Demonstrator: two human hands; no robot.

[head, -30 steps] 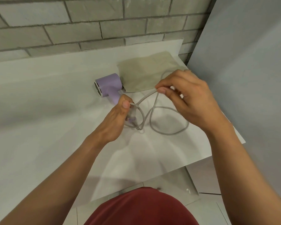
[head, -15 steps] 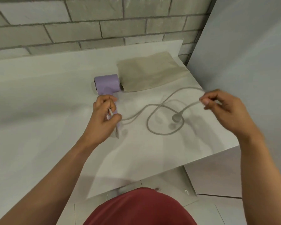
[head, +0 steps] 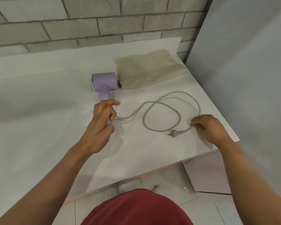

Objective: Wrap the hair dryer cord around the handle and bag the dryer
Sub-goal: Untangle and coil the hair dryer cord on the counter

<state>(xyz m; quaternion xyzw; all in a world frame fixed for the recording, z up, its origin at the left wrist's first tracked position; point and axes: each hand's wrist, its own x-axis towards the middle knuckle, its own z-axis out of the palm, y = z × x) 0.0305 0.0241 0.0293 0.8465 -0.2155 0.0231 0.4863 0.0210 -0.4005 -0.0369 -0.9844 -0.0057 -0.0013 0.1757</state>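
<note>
With left hand [head: 102, 122] gripping dryer handle [head: 105, 96], bring cord [head: 161, 103] pinched in right hand [head: 207, 126] over, winding loose loop between hands snugly.

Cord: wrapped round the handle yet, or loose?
Loose. The cord lies in open loops on the counter; none circles the visible handle.
</note>
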